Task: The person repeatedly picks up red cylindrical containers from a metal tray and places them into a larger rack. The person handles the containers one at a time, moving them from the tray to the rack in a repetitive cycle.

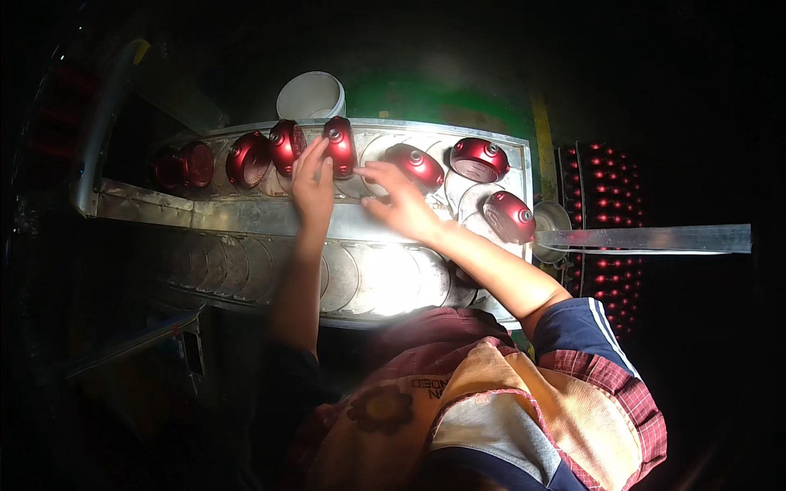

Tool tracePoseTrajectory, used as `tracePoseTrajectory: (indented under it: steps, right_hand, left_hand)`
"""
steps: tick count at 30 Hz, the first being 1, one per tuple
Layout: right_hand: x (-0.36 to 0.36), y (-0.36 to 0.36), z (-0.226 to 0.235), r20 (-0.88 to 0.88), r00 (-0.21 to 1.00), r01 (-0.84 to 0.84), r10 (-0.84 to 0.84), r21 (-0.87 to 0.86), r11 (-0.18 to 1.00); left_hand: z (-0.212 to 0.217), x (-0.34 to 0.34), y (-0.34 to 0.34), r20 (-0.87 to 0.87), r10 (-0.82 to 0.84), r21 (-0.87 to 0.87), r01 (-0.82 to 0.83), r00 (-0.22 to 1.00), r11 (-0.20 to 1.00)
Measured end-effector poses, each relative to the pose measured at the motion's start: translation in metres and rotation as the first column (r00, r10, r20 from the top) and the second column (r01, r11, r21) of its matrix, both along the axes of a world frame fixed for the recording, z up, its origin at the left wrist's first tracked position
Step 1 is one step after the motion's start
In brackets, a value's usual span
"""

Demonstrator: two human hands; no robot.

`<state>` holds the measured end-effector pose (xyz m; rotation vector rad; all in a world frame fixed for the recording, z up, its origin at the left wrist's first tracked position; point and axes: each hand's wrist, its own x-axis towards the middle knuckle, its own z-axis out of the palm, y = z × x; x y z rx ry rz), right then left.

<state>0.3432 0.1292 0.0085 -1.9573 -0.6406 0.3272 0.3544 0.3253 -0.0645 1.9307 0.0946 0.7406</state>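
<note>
Several glossy dark-red rounded shells, each with a small metal fitting, stand on a conveyor of overlapping round metal plates. My left hand reaches up to one upright red shell, its stretched fingers against the left side. Another red shell stands just left of those fingers. My right hand is slightly blurred, palm down, with fingers apart. Its index fingertip is close to the lower right of the upright shell; whether it touches I cannot tell. Beyond my right hand lies a tilted red shell.
More red shells stand at the right bend, one at its outer edge. Leftward are others. A white bucket sits behind the far rail. A metal bar juts right, near racks of red pieces. The near lane runs before me.
</note>
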Motion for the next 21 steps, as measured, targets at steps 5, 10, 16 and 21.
tracePoseTrajectory:
  steps: [5, 10, 16, 21]
  right_hand:
    - [-0.058, -0.119, 0.04, -0.201, 0.962, 0.187, -0.185, -0.011, 0.982]
    - [-0.105, -0.203, 0.055, -0.332, 0.825, 0.5, -0.458, 0.048, 0.865]
    - [-0.171, -0.287, 0.052, -0.394, 0.606, 0.76, -0.692, 0.029, 0.649]
    - [-0.221, -0.342, 0.052, -0.393, 0.434, 0.882, -0.81, 0.005, 0.47]
  left_hand:
    - [-0.01, -0.003, -0.089, -0.266, -0.268, -0.037, 0.268, 0.926, 0.963]
    - [-0.019, 0.016, -0.123, -0.328, -0.059, 0.199, 0.13, 0.943, 0.971]
    - [-0.006, 0.046, -0.089, -0.416, -0.11, 0.24, 0.226, 0.903, 0.944]
    - [-0.008, 0.063, -0.075, -0.403, -0.253, 0.167, 0.343, 0.879, 0.924]
